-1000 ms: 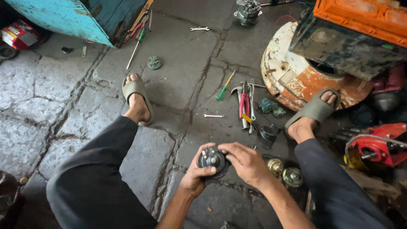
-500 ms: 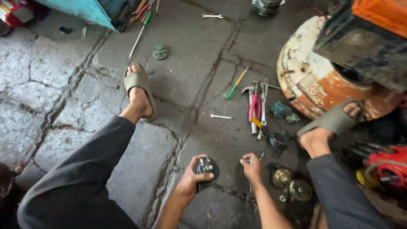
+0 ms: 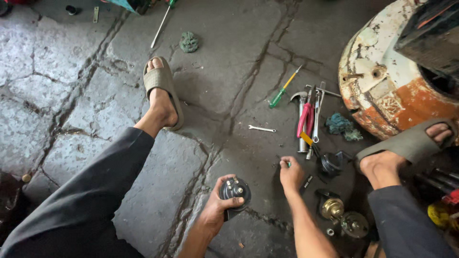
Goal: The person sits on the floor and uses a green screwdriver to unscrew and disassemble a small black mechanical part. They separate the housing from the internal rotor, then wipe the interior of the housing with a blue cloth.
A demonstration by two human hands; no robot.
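Person seated low on a cracked stone floor (image 3: 67,95), knees apart, feet in grey-green slippers.

Left hand (image 3: 217,210): closed around a black round horn-like part (image 3: 235,191), held just above the floor between the legs, face with small terminals turned up, thumb across its rim.

Right hand (image 3: 290,174): down at the floor, fingers pinched narrow on something small with a green tip; too small to identify, possibly a small driver or fastener.

Nearby, to the right: pink-handled pliers (image 3: 306,118), a hammer (image 3: 301,119), a green-and-yellow screwdriver (image 3: 283,91), a small wrench (image 3: 262,128), two brass-coloured round parts (image 3: 342,217), and a rusty white-and-orange drum (image 3: 382,91).

Judgement: step in hand looks like picking up a small item while the part is kept steady. Bringing it to the part's upper face would call for fine alignment with the terminals.
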